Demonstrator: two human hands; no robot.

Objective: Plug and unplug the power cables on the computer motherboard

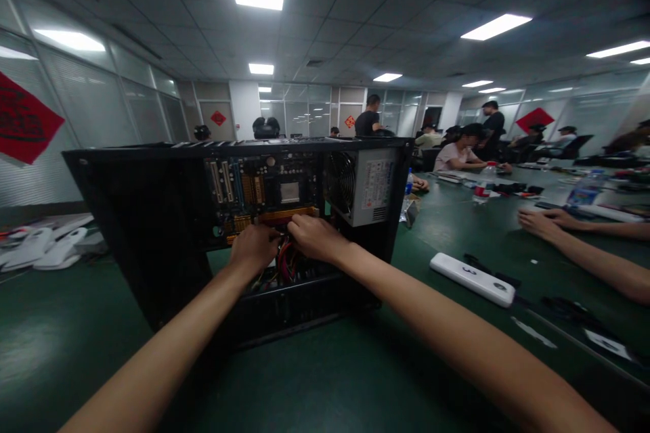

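Observation:
An open black computer case (137, 230) stands on the green table, its inside facing me. Both my hands reach in at the lower edge of the motherboard (292, 172). My left hand (254, 247) is closed, its fingertips bent toward the board by a dark red strip (274, 218). Beside it my right hand (317, 238) pinches near the orange slots (303, 212). What the fingertips hold is too small and dark to tell. A bundle of red and black cables (288, 260) hangs below and between them. The power supply (378, 186) with its fan sits at the upper right.
To the right lie a white power bank (472, 277) marked 3, dark cables and bottles. Another person's hands (546, 222) rest on the table there. White devices (43, 243) lie at the left. More people sit and stand farther back.

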